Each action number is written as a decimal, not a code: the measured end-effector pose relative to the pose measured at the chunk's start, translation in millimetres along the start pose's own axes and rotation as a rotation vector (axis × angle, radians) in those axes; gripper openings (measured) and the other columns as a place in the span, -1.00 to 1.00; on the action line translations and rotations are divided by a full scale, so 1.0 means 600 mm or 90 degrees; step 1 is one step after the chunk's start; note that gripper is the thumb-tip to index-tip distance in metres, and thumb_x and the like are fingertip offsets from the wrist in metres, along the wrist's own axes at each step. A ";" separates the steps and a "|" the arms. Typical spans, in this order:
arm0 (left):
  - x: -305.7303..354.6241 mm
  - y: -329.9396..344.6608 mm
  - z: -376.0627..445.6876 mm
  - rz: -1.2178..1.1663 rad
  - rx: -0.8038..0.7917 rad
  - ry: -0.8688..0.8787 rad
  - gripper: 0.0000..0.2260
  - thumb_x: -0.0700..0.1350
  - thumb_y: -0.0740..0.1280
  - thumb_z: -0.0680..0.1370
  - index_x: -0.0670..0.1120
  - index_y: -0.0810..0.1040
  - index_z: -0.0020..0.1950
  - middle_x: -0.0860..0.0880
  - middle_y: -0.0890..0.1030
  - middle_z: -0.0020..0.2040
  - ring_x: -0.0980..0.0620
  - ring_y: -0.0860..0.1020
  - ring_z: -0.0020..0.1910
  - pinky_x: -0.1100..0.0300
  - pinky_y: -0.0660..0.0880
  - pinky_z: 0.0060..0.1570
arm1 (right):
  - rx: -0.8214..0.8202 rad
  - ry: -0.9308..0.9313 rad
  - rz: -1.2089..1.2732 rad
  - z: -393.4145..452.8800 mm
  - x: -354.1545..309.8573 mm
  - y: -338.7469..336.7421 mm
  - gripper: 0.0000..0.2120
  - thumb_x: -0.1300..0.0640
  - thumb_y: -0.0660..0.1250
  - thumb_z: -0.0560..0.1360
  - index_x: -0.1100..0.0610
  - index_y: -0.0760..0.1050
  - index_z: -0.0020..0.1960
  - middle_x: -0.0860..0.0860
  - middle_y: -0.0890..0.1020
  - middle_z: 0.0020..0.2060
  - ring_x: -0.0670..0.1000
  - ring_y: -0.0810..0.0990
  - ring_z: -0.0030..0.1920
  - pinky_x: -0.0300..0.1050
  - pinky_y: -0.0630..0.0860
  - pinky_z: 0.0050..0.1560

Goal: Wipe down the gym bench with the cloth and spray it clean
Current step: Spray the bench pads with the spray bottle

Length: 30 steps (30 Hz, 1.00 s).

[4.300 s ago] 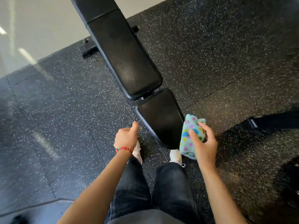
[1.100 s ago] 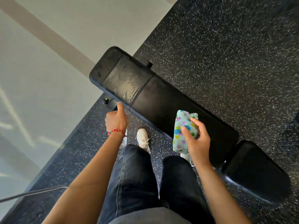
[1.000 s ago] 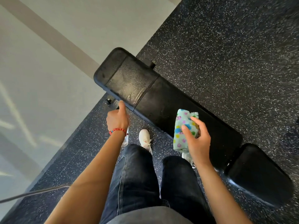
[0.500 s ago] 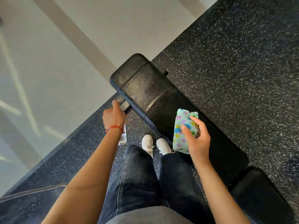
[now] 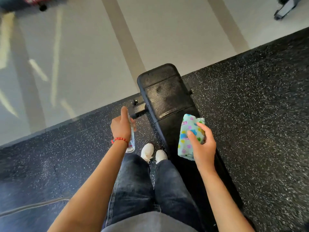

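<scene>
The black padded gym bench [image 5: 168,99] runs from the upper middle down toward the lower right, and its far pad looks wet and shiny. My left hand [image 5: 120,127] is closed around a small clear spray bottle [image 5: 131,143], held upright just left of the bench, thumb raised on top. My right hand [image 5: 203,146] grips a folded light-blue cloth with coloured dots [image 5: 189,135], held above the bench's middle pad. Whether the cloth touches the pad I cannot tell.
My legs in dark jeans and white shoes [image 5: 153,152] stand against the bench's left side. Black speckled rubber flooring [image 5: 250,114] surrounds the bench; a pale smooth floor [image 5: 83,56] begins beyond its far end. The bench's metal foot [image 5: 138,111] sticks out to the left. Equipment shows in both top corners.
I have walked from the seat end along the bench toward its far end, and the view has turned to follow. Both hands kept the bottle and the cloth; the left hand rose slightly.
</scene>
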<state>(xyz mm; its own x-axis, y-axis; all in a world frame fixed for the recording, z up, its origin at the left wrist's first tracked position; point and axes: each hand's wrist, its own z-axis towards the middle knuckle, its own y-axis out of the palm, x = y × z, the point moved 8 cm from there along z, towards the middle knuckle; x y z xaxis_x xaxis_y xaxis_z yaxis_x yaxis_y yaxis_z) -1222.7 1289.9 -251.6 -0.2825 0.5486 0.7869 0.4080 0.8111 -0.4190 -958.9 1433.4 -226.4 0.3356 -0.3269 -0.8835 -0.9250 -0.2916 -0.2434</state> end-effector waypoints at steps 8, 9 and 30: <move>-0.068 -0.132 -0.059 -0.109 0.133 -0.053 -0.45 0.13 0.08 0.60 -0.12 0.48 -0.48 -0.01 0.50 -0.60 0.11 0.46 -0.61 0.24 0.40 -0.45 | -0.190 -0.062 -0.060 -0.019 -0.036 0.108 -0.68 0.15 0.42 0.43 -0.09 0.48 0.13 -0.24 0.53 0.03 -0.08 0.55 0.10 0.02 0.55 0.09; -0.079 -0.153 -0.065 -0.125 0.148 -0.063 -0.45 0.12 0.08 0.60 -0.13 0.48 -0.48 -0.01 0.50 -0.59 0.10 0.47 -0.60 0.25 0.43 -0.44 | -0.213 -0.076 -0.066 -0.027 -0.041 0.128 -0.69 0.16 0.42 0.43 -0.08 0.48 0.13 -0.24 0.53 0.03 -0.07 0.55 0.11 0.00 0.55 0.08; -0.306 -0.730 -0.058 -0.393 0.477 -0.201 -0.54 0.07 0.14 0.59 -0.19 0.50 -0.38 -0.08 0.50 -0.44 0.04 0.44 -0.49 0.37 0.39 -0.56 | -0.679 -0.248 -0.232 -0.443 -0.071 0.726 -0.69 0.15 0.42 0.43 -0.22 0.47 0.01 -0.12 0.55 0.06 -0.05 0.59 0.04 -0.09 0.60 -0.08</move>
<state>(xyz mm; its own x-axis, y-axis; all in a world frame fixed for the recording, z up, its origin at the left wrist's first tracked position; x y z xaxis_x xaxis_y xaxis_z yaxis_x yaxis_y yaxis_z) -1319.4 826.9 -196.9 -0.5196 -0.0670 0.8518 -0.5031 0.8298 -0.2416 -1328.9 1081.4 -188.2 0.3005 0.1722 -0.9381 -0.1093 -0.9709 -0.2133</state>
